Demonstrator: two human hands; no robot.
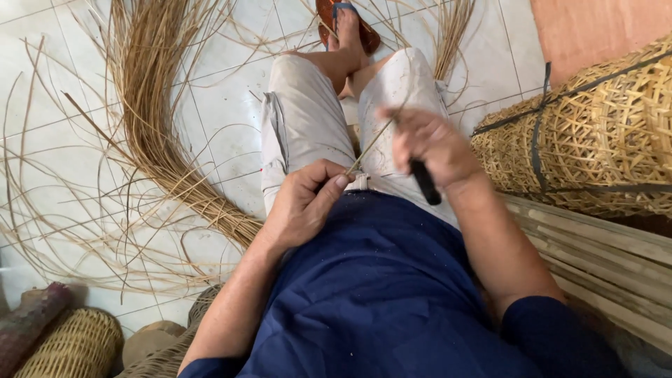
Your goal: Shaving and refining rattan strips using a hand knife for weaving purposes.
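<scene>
My left hand (306, 201) pinches the near end of a thin rattan strip (371, 143) between thumb and fingers, just above my lap. My right hand (428, 148) grips a knife with a black handle (424, 182) and is closed around the same strip farther up; the blade is hidden by the hand. Both hands are over my thighs, in pale trousers (308, 119). The strip runs slanted from the left hand up to the right hand.
A big sheaf of loose rattan strips (157, 133) curves across the white tiled floor at left. Bound woven baskets (595, 133) lie at right over flat bamboo slats (602, 252). Small woven baskets (77, 343) sit at bottom left. My sandalled foot (346, 28) is at top.
</scene>
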